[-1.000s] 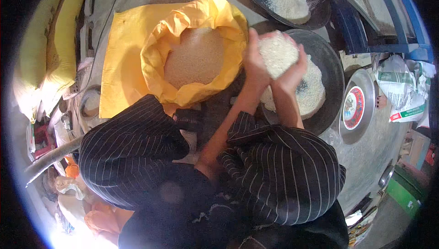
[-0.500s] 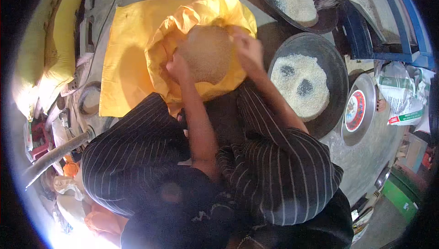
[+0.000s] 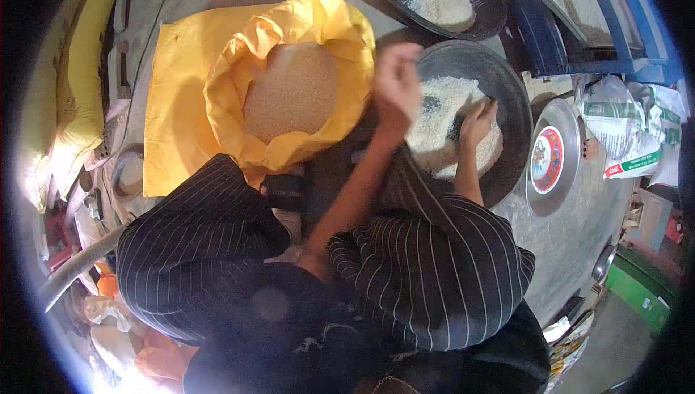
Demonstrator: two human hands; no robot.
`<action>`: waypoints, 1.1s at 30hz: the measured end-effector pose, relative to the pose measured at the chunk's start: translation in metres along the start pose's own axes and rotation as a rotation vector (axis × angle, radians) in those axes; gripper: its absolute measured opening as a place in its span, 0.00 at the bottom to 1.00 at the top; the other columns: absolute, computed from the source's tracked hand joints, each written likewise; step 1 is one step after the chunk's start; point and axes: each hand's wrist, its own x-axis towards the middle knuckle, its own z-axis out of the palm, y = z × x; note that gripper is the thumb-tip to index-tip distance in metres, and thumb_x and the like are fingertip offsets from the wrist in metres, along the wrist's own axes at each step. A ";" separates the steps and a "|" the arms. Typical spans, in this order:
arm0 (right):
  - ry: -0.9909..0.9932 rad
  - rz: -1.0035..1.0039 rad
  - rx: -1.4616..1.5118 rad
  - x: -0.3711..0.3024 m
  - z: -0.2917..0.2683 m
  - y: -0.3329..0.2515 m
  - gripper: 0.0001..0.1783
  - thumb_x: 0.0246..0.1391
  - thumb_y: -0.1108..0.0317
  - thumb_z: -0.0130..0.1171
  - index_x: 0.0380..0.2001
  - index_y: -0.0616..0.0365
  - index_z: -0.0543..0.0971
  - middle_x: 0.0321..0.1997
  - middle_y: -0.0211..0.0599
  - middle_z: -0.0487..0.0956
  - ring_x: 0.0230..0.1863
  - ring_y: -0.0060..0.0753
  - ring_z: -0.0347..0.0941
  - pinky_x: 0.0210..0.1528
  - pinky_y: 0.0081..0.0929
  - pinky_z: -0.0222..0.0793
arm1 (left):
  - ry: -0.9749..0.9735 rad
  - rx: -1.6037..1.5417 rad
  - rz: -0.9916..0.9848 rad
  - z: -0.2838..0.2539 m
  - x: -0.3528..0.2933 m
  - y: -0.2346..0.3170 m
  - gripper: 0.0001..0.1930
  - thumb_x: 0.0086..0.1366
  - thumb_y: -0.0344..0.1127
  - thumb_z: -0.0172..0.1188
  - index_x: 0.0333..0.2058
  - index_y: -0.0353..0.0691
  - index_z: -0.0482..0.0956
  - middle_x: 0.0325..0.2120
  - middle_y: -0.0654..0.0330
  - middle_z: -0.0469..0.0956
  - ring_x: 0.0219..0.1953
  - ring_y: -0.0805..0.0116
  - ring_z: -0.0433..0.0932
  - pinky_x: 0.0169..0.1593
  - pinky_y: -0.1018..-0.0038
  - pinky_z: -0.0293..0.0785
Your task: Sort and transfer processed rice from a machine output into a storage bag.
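In front of my left knee stands a yellow sack [image 3: 217, 97] with its mouth rolled open, full of light brown grain [image 3: 293, 97]. To its right is a dark round basin [image 3: 517, 126] holding a spread of white rice-like grain [image 3: 452, 90]. My right hand [image 3: 476, 123] rests on this grain with its fingers stretched out. Between the sack and the basin, my left hand [image 3: 398, 83] is raised at the basin's left rim. It is smeared by motion, so I cannot tell how its fingers are held.
A second dark basin [image 3: 485, 25] with white grain stands at the far right, beside a blue metal frame [image 3: 630, 10]. A metal tray [image 3: 568, 155] with a coloured round centre lies right of the nearer basin. Long filled yellow sacks [image 3: 79, 97] lie at the left.
Both hands have left the sack's rim and moved right. My right hand has come down onto the white grain; my left is at the basin's near-left edge. The view has shifted slightly.
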 end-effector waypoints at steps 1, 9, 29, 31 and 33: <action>-0.012 0.036 0.048 0.006 0.003 0.007 0.30 0.60 0.57 0.42 0.59 0.66 0.57 0.64 0.56 0.55 0.65 0.53 0.50 0.64 0.37 0.47 | -0.104 0.017 -0.016 0.017 -0.014 0.000 0.09 0.59 0.22 0.46 0.33 0.35 0.76 0.29 0.58 0.78 0.35 0.69 0.76 0.43 0.75 0.70; -0.280 -0.184 0.271 0.014 0.022 -0.023 0.21 0.57 0.59 0.47 0.50 0.58 0.72 0.53 0.46 0.73 0.56 0.42 0.67 0.57 0.31 0.59 | -0.159 0.264 -0.226 0.040 -0.061 -0.064 0.07 0.58 0.25 0.49 0.34 0.34 0.76 0.31 0.52 0.79 0.35 0.61 0.78 0.42 0.73 0.70; -0.115 -0.239 -0.446 -0.017 -0.061 0.017 0.29 0.60 0.53 0.40 0.57 0.63 0.62 0.60 0.51 0.62 0.62 0.52 0.55 0.64 0.38 0.47 | 0.007 0.520 -0.543 0.023 -0.127 -0.090 0.12 0.61 0.31 0.47 0.39 0.34 0.75 0.38 0.47 0.76 0.44 0.52 0.74 0.47 0.67 0.67; -0.111 -0.148 -0.452 -0.036 -0.050 0.006 0.29 0.61 0.51 0.38 0.57 0.62 0.61 0.58 0.51 0.65 0.60 0.53 0.59 0.62 0.38 0.52 | 0.105 0.458 -0.581 0.019 -0.125 -0.093 0.11 0.60 0.32 0.47 0.35 0.33 0.76 0.35 0.48 0.78 0.40 0.51 0.76 0.45 0.66 0.69; -0.150 0.257 0.432 -0.061 -0.036 0.012 0.22 0.60 0.56 0.44 0.44 0.65 0.76 0.35 0.47 0.80 0.35 0.39 0.75 0.38 0.30 0.68 | -0.046 0.253 -1.156 0.021 -0.112 -0.083 0.15 0.62 0.40 0.50 0.41 0.34 0.74 0.37 0.57 0.77 0.41 0.62 0.74 0.47 0.69 0.67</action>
